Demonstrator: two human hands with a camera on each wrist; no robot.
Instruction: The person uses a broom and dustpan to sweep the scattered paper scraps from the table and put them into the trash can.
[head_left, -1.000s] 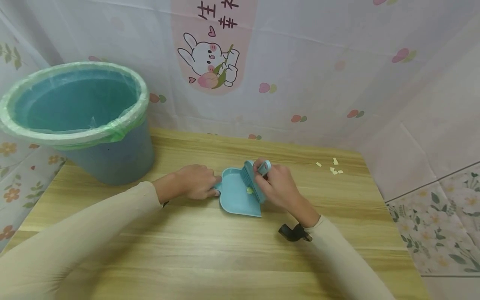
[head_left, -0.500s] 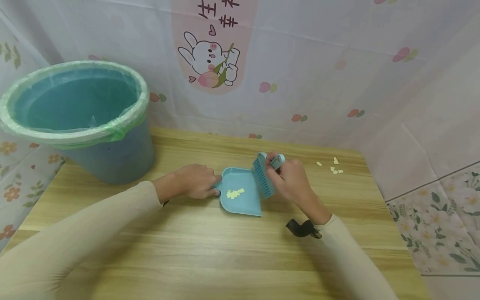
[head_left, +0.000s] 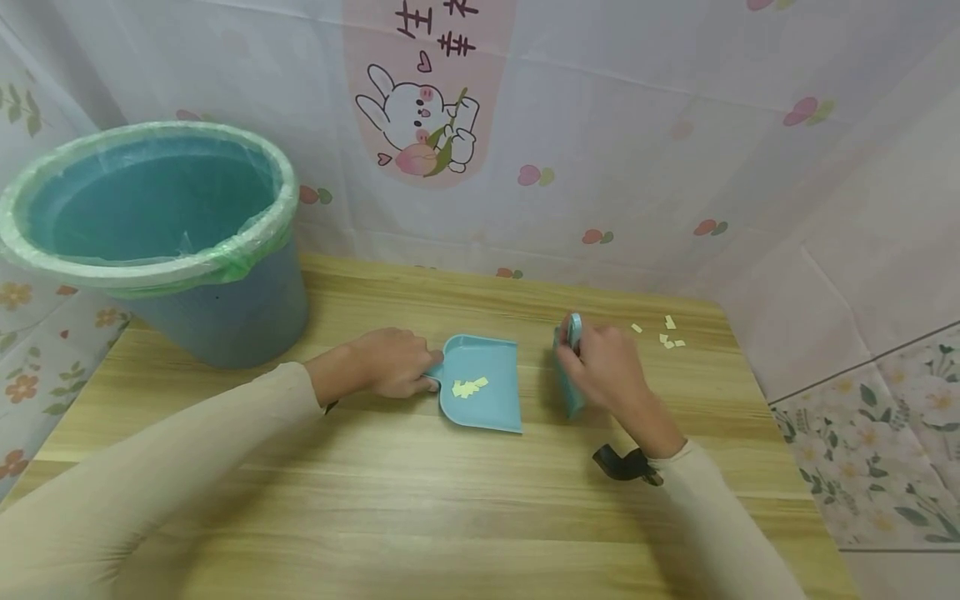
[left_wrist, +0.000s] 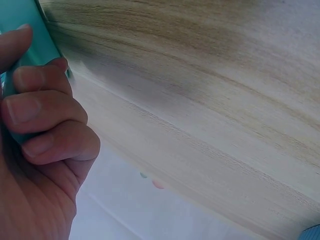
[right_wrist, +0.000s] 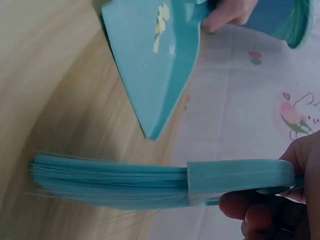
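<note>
Here our left hand (head_left: 397, 363) grips the dustpan (head_left: 491, 362) by its handle, on the wood-grained table (head_left: 420, 500), pale scraps (head_left: 468, 388) inside; our right hand (head_left: 609, 367) has its fingers curled round the looped grip of the brush (right_wrist: 165, 182), apart from the lip. We'd judge both light, smooth, stiff plastic, best held there; fine bristles look springy, flat scraps papery, easily scattered.

Dustpan hndl (head_left: 435, 374) mostly hidden (head cam).
</note>
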